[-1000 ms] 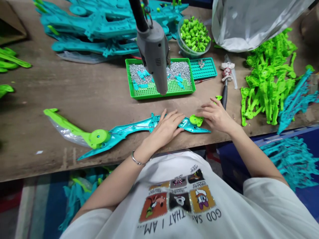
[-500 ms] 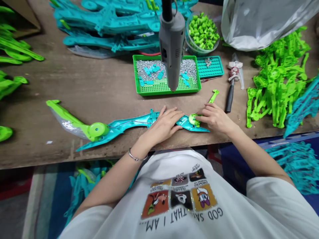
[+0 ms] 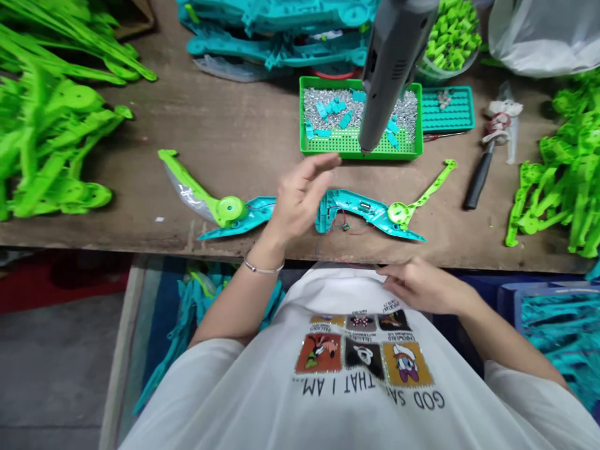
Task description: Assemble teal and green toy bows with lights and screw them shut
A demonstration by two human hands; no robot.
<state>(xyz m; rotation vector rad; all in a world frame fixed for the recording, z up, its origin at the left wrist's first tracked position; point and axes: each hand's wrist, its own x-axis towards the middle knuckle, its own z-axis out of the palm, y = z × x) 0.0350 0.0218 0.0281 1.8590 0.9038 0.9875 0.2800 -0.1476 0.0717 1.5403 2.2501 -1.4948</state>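
Observation:
A teal plastic bow-shaped body [image 3: 359,203] lies open side up along the table's front edge, with thin wires and a small green circuit board [image 3: 345,227] at its middle. A bright green arm with a round disc [image 3: 231,210] sits at its left end, partly in clear plastic. Another green arm [image 3: 429,189] is at the right end. My left hand [image 3: 302,197] hovers over the body, hiding part of it, fingers stretched and holding nothing. Below the table edge, my right hand [image 3: 417,284] is closed, a thin red wire [image 3: 354,265] running to its fingertips.
A grey electric screwdriver [image 3: 391,75] hangs over a green basket [image 3: 323,150] of screws and small teal pieces. A teal tray [image 3: 450,115] and a hammer with a wrapped head [image 3: 480,175] lie to its right. Green parts [image 3: 51,144] pile up left, teal bodies [image 3: 281,47] behind.
My left hand has lifted off the teal body. My right hand has left the right-hand green disc and come down to the table edge. The camera view has shifted left.

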